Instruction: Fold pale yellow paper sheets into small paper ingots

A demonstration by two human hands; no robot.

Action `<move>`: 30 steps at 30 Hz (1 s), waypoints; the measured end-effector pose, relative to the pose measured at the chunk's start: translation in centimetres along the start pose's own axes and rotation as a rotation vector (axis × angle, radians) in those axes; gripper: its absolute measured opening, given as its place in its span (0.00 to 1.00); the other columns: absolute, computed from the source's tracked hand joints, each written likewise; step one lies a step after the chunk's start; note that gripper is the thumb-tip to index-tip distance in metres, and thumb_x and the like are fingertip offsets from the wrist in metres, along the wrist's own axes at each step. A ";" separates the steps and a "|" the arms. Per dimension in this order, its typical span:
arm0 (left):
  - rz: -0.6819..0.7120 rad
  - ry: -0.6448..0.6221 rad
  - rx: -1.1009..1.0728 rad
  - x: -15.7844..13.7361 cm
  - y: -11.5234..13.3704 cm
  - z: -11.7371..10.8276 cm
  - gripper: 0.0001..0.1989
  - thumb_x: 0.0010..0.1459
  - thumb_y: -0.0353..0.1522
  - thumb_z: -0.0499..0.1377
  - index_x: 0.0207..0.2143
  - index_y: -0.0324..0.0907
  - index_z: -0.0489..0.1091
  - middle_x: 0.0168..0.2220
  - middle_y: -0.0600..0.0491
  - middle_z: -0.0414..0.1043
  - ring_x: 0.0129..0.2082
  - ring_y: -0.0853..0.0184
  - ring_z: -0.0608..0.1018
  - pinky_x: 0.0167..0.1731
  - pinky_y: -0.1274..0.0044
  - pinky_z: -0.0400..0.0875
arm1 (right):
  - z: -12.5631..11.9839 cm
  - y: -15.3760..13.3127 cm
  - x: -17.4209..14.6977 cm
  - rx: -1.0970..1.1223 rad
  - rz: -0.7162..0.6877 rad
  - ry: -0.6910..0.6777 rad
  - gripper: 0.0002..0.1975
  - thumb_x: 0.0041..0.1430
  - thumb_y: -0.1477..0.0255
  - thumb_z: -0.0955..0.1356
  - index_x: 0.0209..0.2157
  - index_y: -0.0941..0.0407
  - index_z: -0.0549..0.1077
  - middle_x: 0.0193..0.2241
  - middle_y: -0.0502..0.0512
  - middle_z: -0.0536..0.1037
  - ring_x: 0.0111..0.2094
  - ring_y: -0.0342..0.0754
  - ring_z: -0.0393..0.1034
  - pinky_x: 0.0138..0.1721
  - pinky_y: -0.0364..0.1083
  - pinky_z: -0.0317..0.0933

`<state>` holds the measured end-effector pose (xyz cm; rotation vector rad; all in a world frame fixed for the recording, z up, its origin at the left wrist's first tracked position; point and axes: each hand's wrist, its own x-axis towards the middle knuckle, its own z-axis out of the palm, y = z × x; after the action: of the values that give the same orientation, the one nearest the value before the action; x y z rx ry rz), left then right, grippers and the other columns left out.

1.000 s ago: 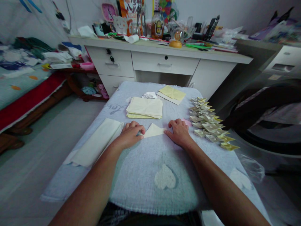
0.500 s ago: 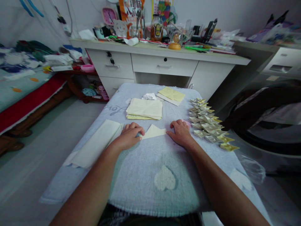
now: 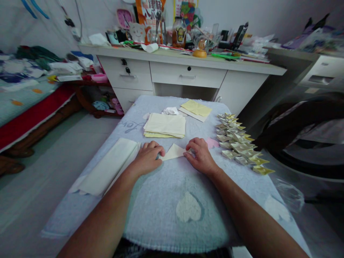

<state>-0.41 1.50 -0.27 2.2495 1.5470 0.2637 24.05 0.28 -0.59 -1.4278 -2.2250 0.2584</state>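
A folded cream paper with a raised triangular peak lies on the cloth between my hands. My left hand pinches its left end between thumb and fingers. At the opposite end, my right hand grips the tip, fingers curled over it. Just beyond sits a stack of cream and yellow paper sheets. To the right stand rows of folded paper boats, pale and yellow. Left of my left hand lies a long folded white paper.
A blue cloth with heart patterns covers the table. Yellow sheets and a crumpled white tissue lie at its far end. Behind it stands a cluttered white desk. A washing machine is on the right.
My right hand has moved left and closed on the right end of the folded paper, uncovering a pink patch on the cloth. My left hand stays at the other end.
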 end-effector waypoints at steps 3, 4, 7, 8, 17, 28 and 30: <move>0.002 0.034 0.022 0.0 0.2 0.1 0.13 0.44 0.26 0.54 0.33 0.46 0.69 0.41 0.52 0.66 0.44 0.58 0.66 0.45 0.69 0.60 | 0.6 -0.8 0.0 -0.003 -0.089 -0.101 0.13 0.59 0.65 0.67 0.44 0.56 0.72 0.46 0.58 0.71 0.46 0.53 0.60 0.48 0.50 0.52; 0.003 0.049 0.027 0.1 0.2 0.2 0.13 0.44 0.25 0.53 0.33 0.46 0.68 0.40 0.51 0.67 0.43 0.58 0.66 0.44 0.69 0.60 | 0.8 -0.9 0.0 -0.011 -0.100 -0.122 0.14 0.59 0.66 0.67 0.46 0.56 0.72 0.47 0.58 0.71 0.47 0.53 0.60 0.48 0.51 0.52; 0.024 0.094 0.029 0.2 0.3 0.4 0.15 0.43 0.22 0.51 0.33 0.45 0.67 0.38 0.51 0.68 0.41 0.59 0.67 0.41 0.70 0.61 | 1.2 -1.0 0.2 -0.039 -0.105 -0.151 0.16 0.60 0.67 0.67 0.49 0.56 0.71 0.49 0.59 0.72 0.47 0.53 0.60 0.49 0.51 0.51; 0.036 0.107 0.028 0.3 0.3 0.5 0.16 0.43 0.21 0.51 0.34 0.45 0.66 0.38 0.51 0.68 0.40 0.59 0.67 0.41 0.70 0.61 | 1.3 -1.0 0.3 -0.047 -0.103 -0.156 0.15 0.61 0.68 0.66 0.49 0.56 0.71 0.49 0.58 0.72 0.47 0.53 0.61 0.49 0.51 0.51; -0.047 0.306 0.015 0.7 0.4 0.7 0.17 0.45 0.21 0.51 0.38 0.44 0.63 0.42 0.49 0.69 0.46 0.57 0.68 0.49 0.68 0.61 | 1.2 -1.0 0.8 -0.093 -0.079 -0.125 0.12 0.67 0.69 0.61 0.44 0.55 0.74 0.43 0.57 0.75 0.44 0.49 0.64 0.48 0.48 0.51; 0.107 0.237 -0.723 0.2 2.1 1.7 0.38 0.47 0.33 0.62 0.60 0.44 0.52 0.60 0.46 0.57 0.59 0.57 0.63 0.56 0.66 0.60 | 0.9 -0.8 0.4 0.327 0.062 0.053 0.13 0.65 0.69 0.59 0.34 0.56 0.73 0.31 0.54 0.74 0.33 0.45 0.67 0.36 0.43 0.60; 0.091 0.206 -0.888 0.6 2.3 2.6 0.39 0.47 0.37 0.65 0.59 0.44 0.53 0.56 0.46 0.63 0.56 0.58 0.68 0.53 0.68 0.64 | 1.0 -0.9 0.2 0.425 0.089 0.038 0.13 0.64 0.69 0.60 0.33 0.56 0.73 0.29 0.52 0.74 0.30 0.44 0.67 0.34 0.42 0.59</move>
<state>2.69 0.75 -1.65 1.6001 1.0811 1.0084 22.72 0.20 -1.05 -1.2823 -1.9282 0.6827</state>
